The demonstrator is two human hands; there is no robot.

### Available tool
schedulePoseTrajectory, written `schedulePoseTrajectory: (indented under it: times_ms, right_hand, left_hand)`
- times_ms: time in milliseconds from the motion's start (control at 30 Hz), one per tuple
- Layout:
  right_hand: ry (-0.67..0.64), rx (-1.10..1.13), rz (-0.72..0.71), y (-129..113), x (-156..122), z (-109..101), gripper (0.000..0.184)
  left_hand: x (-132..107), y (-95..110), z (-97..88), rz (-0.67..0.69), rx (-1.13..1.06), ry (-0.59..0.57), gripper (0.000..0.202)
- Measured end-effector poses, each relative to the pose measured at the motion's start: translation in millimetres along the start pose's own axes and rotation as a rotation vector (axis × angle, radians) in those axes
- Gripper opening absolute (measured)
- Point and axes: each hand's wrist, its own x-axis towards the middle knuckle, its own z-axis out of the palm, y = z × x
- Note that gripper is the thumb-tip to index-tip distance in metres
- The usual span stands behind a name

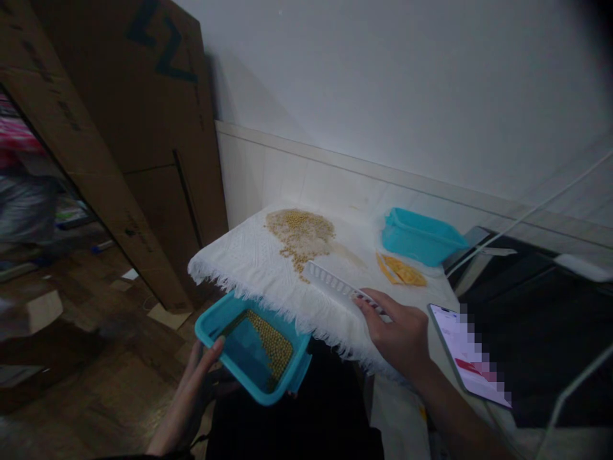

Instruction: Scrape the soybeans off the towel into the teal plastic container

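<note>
My left hand (198, 370) grips the near left rim of a blue plastic container (234, 358), its thumb over the edge. Round yellow beans (275, 345), like soybeans, lie along the container's far and right sides. It is held just below the fringed edge of a white cloth (244, 255). My right hand (400, 326) is closed on one end of a white slotted plastic strip (335, 284), which rests on or just above the cloth. Past the strip's far end, a spread of beans (299, 220) and paler, finer grains lies on the cloth.
A second blue container (419, 236) stands at the back right, with a yellow packet (402, 269) before it. A phone (467, 358) lies at the right beside a black surface and a white cable (531, 211). Tall cardboard (138, 128) stands left; a wall is behind.
</note>
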Motion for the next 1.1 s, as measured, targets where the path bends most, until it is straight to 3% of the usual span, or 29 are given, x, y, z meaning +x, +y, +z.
schedulePoseTrajectory:
  times_ms: [233, 467, 667, 800, 1100]
  right_hand:
    - [-0.033, 0.054, -0.082, -7.9, 11.1, 13.7, 0.028]
    - [-0.100, 0.151, -0.113, -42.4, 13.7, -1.2, 0.029]
    - [0.033, 0.066, 0.015, -8.8, 19.3, 5.4, 0.023]
    - [0.047, 0.029, 0.057, 13.4, 13.6, 14.2, 0.023]
    - [0.023, 0.066, 0.065, 9.8, 8.2, 17.3, 0.023]
  left_hand:
    - [3.6, -3.4, -2.7, 0.002, -0.027, -0.004, 0.099]
    - [6.4, -4.1, -4.3, 0.004, 0.000, 0.000, 0.105]
    - [-2.1, 3.0, -2.5, -0.006, -0.012, -0.034, 0.106]
    - [0.2, 2.6, -4.1, -0.016, -0.013, -0.031, 0.104]
    - [10.7, -3.0, -8.5, -0.016, 0.004, -0.017, 0.098]
